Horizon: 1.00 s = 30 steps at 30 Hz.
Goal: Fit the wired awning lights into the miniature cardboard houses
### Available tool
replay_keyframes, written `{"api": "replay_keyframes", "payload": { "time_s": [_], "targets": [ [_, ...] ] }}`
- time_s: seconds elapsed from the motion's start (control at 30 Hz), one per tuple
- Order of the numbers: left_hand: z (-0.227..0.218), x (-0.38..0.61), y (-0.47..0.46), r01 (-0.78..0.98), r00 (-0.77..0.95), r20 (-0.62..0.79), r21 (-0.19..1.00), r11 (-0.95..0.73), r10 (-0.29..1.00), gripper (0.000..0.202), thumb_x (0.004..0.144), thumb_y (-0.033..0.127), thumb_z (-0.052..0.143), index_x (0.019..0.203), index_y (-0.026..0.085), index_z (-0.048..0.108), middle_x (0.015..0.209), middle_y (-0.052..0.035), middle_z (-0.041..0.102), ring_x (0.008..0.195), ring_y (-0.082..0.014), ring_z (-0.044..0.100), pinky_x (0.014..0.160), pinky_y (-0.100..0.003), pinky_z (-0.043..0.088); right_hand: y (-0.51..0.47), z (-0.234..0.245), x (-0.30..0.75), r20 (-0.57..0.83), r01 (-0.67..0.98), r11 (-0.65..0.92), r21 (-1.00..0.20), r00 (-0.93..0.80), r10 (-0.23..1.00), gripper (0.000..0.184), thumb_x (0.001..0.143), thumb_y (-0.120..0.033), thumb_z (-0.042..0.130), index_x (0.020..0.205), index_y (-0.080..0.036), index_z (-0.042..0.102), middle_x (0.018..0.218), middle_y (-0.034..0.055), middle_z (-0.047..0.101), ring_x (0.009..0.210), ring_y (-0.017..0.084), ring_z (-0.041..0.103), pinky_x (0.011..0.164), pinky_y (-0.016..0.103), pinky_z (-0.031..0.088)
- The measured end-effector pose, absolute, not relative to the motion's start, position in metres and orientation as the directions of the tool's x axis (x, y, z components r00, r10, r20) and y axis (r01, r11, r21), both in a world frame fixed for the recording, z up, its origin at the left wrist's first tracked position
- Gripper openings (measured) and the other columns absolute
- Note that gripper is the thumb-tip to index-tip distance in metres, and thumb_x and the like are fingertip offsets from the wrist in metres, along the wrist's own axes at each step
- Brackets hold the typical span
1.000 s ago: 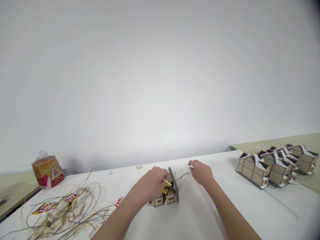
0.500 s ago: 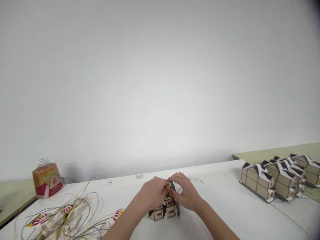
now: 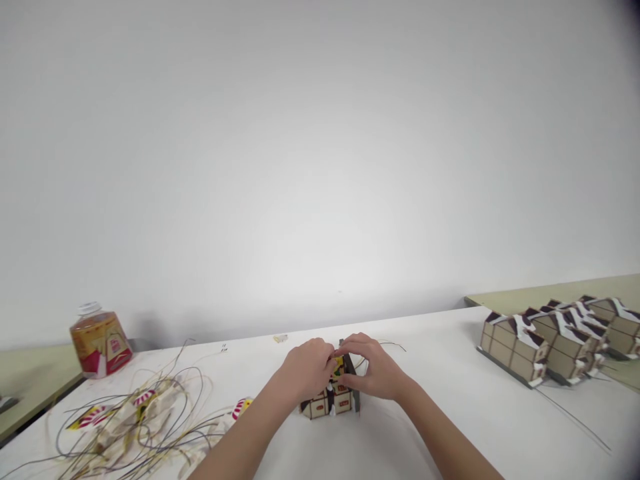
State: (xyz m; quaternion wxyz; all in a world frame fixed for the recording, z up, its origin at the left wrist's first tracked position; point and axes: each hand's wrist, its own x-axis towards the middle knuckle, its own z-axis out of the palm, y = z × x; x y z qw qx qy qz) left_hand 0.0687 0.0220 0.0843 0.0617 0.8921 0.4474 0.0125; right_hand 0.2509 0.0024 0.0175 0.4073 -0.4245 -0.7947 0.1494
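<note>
A small model house (image 3: 320,407) with cream walls, dark trim and a dark base plate stands tilted up on the white table between my hands. In its upper part shows a yellow patterned piece (image 3: 339,368), partly covered by fingers. My left hand (image 3: 306,367) is closed at the house's left and top, thumb and fingertips against it; exactly what they pinch is hidden. From the right, my right hand (image 3: 373,370) curves its thumb and fingers round the house's side and top edge. A thin wire (image 3: 394,344) runs out behind it.
Tangled wires with pale pieces and striped yellow tags (image 3: 145,398) lie at front left. Behind them stands a bottle of amber liquid (image 3: 101,341). Several finished-looking model houses (image 3: 515,348) are grouped at the right, a wire (image 3: 570,413) trailing forward. A wall (image 3: 320,167) rises behind the table.
The whole view has shifted slightly, so the table's things appear a little higher. Both hands stay at the model house, with only small finger movements.
</note>
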Motion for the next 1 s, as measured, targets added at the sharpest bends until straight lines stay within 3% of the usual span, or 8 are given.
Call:
{"api": "replay_keyframes", "payload": {
  "time_s": [0.3,0.47,0.73,1.0],
  "targets": [
    [0.087,0.066,0.020,0.797,0.601,-0.062,0.114,-0.593,0.797,0.035,0.092,0.038,0.030,0.085,0.019,0.059,0.099,-0.0093,0.061,0.086,-0.0230,0.061,0.067,-0.033,0.047,0.005,0.011,0.253,0.491,0.565,0.542,-0.622,-0.258,0.832,0.029,0.069,-0.025,0.073,0.098,-0.028,0.067,0.106,0.0020,0.062,0.102,0.020,0.055,0.091,0.036,0.046],
    [0.085,0.065,0.023,0.783,0.621,-0.085,0.111,-0.612,0.779,0.031,0.084,0.047,0.045,0.090,0.020,0.059,0.100,-0.0077,0.061,0.089,-0.0241,0.061,0.068,-0.033,0.048,0.005,0.011,0.252,0.461,0.574,0.498,-0.649,-0.224,0.859,0.023,0.073,-0.028,0.071,0.096,-0.027,0.068,0.107,0.0025,0.062,0.102,0.020,0.055,0.092,0.037,0.046],
    [0.081,0.066,0.025,0.795,0.606,-0.065,0.060,-0.603,0.793,0.022,0.086,0.031,0.045,0.095,0.017,0.059,0.103,-0.0096,0.062,0.090,-0.0252,0.063,0.071,-0.035,0.050,0.009,0.010,0.250,0.419,0.612,0.434,-0.661,-0.178,0.890,0.023,0.078,-0.033,0.065,0.101,-0.028,0.067,0.109,0.0034,0.062,0.105,0.022,0.055,0.089,0.038,0.047],
    [0.079,0.070,0.027,0.807,0.591,-0.057,0.056,-0.588,0.805,0.024,0.089,0.032,0.045,0.099,0.015,0.060,0.103,-0.0128,0.063,0.092,-0.0285,0.064,0.075,-0.039,0.050,0.013,0.003,0.250,0.417,0.661,0.394,-0.639,-0.133,0.899,0.026,0.080,-0.037,0.061,0.103,-0.028,0.067,0.116,0.0056,0.058,0.110,0.024,0.052,0.085,0.038,0.049]
  ]
}}
